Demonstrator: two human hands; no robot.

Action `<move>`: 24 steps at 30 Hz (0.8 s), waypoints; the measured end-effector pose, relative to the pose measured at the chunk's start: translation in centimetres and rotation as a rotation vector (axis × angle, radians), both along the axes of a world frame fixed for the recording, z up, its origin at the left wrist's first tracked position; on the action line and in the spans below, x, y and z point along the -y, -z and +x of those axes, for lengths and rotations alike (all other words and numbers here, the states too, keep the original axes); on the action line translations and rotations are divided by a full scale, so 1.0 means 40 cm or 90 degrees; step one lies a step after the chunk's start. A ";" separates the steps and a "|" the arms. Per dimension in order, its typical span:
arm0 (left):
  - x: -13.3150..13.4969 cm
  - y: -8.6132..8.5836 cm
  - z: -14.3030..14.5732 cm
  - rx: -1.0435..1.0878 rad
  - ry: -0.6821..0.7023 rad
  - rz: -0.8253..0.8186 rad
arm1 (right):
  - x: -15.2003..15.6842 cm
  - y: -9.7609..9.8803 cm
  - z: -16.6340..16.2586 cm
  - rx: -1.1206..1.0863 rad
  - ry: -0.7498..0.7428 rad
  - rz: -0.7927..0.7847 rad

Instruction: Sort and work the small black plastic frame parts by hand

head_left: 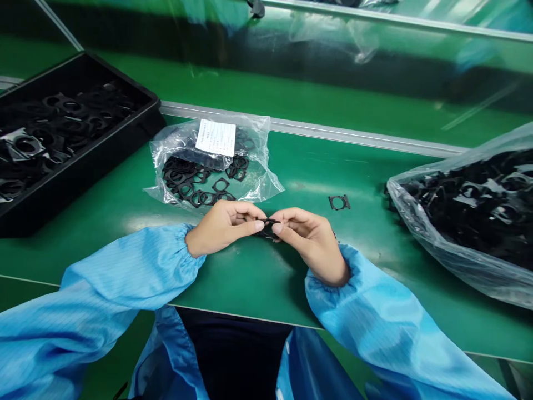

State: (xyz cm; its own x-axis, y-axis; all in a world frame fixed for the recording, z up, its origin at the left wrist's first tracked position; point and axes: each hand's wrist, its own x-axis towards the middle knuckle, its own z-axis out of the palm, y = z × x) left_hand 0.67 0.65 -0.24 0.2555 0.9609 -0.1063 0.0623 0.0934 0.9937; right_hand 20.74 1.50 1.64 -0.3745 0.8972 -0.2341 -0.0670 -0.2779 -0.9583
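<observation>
Between my two hands, over the green table, is a small black plastic part with a round opening. My left hand pinches its left side between thumb and fingers. On the other side, the thumb and fingers of my right hand close on it too. The fingertips hide much of the part. Just beyond my left hand lies a clear plastic bag with several thin black ring-shaped frames in it and a white label. One black square frame rests alone beyond my right hand.
A black bin full of black parts stands at the left. At the right, a large clear bag is open and heaped with black parts. A metal rail and an upright, shiny panel border the table's back.
</observation>
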 end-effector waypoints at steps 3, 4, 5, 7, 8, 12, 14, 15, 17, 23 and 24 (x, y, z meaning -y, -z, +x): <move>-0.002 -0.002 -0.006 -0.009 0.011 -0.002 | 0.001 -0.003 -0.001 -0.002 -0.005 -0.006; -0.003 -0.005 -0.008 -0.008 0.017 -0.004 | 0.002 -0.004 0.000 -0.007 -0.006 -0.012; -0.004 -0.009 -0.011 -0.006 0.026 -0.005 | 0.002 -0.006 0.000 -0.012 -0.008 -0.019; -0.006 -0.015 -0.014 -0.002 0.043 -0.005 | 0.003 -0.007 0.001 -0.021 -0.006 -0.033; -0.007 -0.018 -0.015 0.000 0.048 -0.006 | 0.003 -0.008 0.002 -0.024 -0.005 -0.039; -0.006 -0.020 -0.011 0.016 0.034 -0.022 | 0.002 -0.006 0.003 -0.042 -0.001 -0.061; -0.006 -0.018 -0.009 0.026 0.020 -0.029 | -0.001 -0.002 0.004 -0.050 0.003 -0.070; -0.007 -0.018 -0.009 0.031 0.015 -0.034 | -0.003 -0.001 0.005 -0.052 0.006 -0.071; -0.008 -0.016 -0.009 0.051 0.014 -0.054 | -0.005 0.002 0.006 -0.053 0.013 -0.067; -0.011 -0.011 -0.014 0.192 0.085 -0.191 | -0.003 0.006 0.005 -0.060 0.014 -0.064; -0.011 -0.011 -0.014 0.212 0.096 -0.212 | -0.001 0.006 0.005 -0.065 0.013 -0.069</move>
State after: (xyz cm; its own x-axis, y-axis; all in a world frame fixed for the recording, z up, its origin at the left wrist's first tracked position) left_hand 0.12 1.07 0.20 0.4621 0.8380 -0.2901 -0.2164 0.4238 0.8795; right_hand 20.93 1.56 1.40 -0.3827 0.8767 -0.2914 -0.1692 -0.3765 -0.9108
